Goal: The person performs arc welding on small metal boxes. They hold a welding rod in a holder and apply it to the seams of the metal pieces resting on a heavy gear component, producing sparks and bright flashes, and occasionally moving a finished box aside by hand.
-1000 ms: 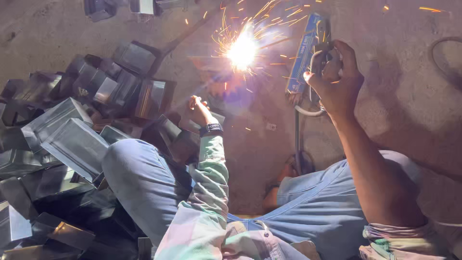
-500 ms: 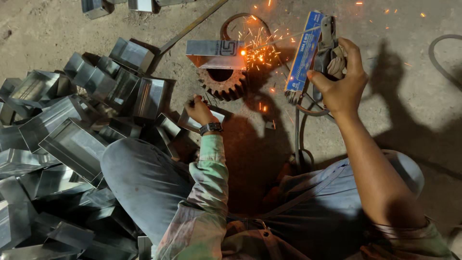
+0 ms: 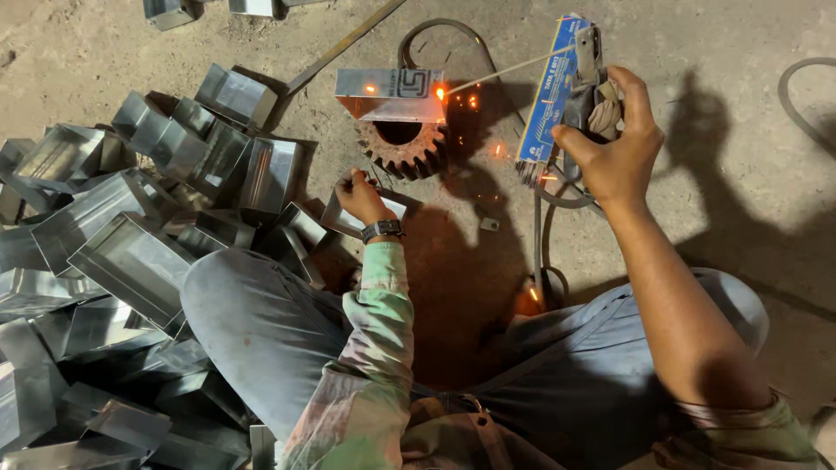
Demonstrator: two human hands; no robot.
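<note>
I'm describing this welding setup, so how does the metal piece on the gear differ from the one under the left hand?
The metal box piece rests on the rusty gear, glowing with sparks where the welding rod meets it; the flat metal piece lies on the ground, unlit, under the left hand. The right hand grips the rod holder. Both pieces are grey sheet metal.

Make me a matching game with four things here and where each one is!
Things:
1. rusty gear
2. welding rod
3. wristwatch
4. pile of metal boxes

Places:
A. on the left wrist
B. under the folded metal piece
C. on the floor at the left
D. in the holder gripped by the right hand

Pairs: 1-B, 2-D, 3-A, 4-C
</note>
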